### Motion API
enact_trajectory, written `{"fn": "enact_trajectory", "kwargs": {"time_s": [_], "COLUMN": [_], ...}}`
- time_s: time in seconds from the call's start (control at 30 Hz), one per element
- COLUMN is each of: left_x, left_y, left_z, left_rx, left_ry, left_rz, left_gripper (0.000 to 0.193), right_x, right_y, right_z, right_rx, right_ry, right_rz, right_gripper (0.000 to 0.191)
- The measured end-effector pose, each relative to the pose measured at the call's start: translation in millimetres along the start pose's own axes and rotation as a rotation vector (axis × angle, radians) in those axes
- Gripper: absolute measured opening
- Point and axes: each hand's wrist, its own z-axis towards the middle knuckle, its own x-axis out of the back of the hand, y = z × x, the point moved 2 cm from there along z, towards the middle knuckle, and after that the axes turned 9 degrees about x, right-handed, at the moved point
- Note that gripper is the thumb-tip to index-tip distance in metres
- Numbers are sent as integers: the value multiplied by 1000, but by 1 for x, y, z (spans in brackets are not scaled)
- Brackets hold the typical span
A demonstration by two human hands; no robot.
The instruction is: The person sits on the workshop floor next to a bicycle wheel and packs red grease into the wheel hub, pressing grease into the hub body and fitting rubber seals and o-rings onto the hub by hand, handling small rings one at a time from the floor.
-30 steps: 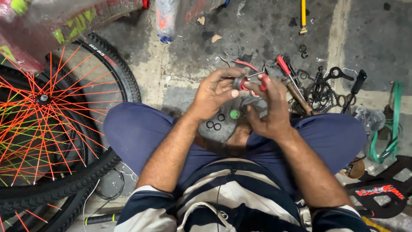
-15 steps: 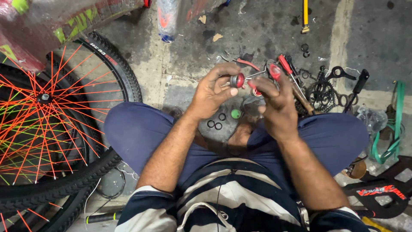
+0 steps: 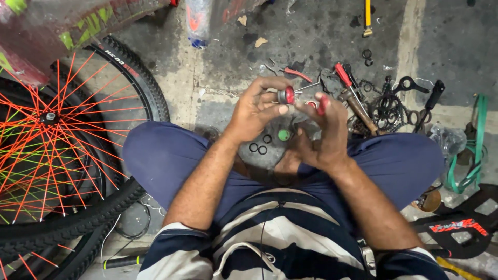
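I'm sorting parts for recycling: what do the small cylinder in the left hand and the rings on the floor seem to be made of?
The small cylinder in the left hand looks like metal, grey and dull, with a glossy red end face, possibly plastic or paint. The black rings on the floor look like matte rubber or plastic; too small to be sure.

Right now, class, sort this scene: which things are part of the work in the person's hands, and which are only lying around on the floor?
In hand:
left hand pinching a small grey-and-red cylindrical part
right hand holding a red-tipped piece

Lying about:
black rings
green cap
red-handled screwdriver
bicycle chain
wheel with orange spokes
green strap
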Motion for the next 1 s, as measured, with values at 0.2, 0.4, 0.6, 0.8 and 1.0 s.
{"fn": "enact_trajectory", "kwargs": {"time_s": [0.2,0.4,0.6,0.8,1.0], "left_x": [-3,-2,-2,-1,1], "left_y": [10,9,3,-1,0], "left_z": [-3,-3,1,1,-2], "left_rx": [-48,-73,-89,-88,-24], "left_ry": [-46,-17,-44,-41,-34], "left_rz": [79,96,-25,-14,1], "left_gripper": [28,33,33,34,36], "right_x": [-4,-17,-19,-21,-3], "right_y": [14,15,11,-2,6], "right_z": [11,-10,-19,-11,0], "right_rx": [57,-486,-471,-85,-26], "right_ry": [-35,97,190,-90,13], "right_rz": [67,932,1081,-15,88], "right_gripper": [94,96,104,97,87]}}
